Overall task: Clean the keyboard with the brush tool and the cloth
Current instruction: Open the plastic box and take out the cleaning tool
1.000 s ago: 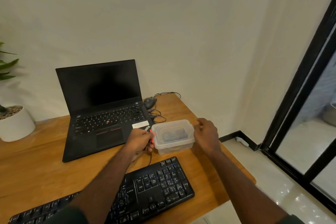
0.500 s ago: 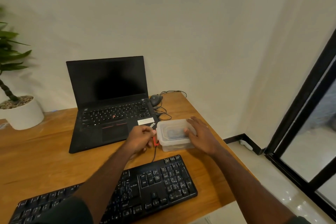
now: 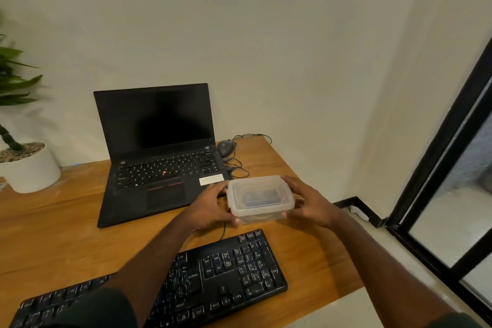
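Both hands now: my left hand [image 3: 210, 208] has joined my right hand [image 3: 310, 204], fingers clamped on the lidded container [image 3: 259, 198] at twelve o'clock of the keyboard [image 3: 207, 274]. Lid next, I reckon, for the tools.

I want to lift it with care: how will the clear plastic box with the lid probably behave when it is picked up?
The plastic box looks thin-walled and small, so probably light, and may flex if squeezed. Its smooth sides could be slippery; the left hand and right hand hold opposite sides. Something dark inside may shift if tilted.
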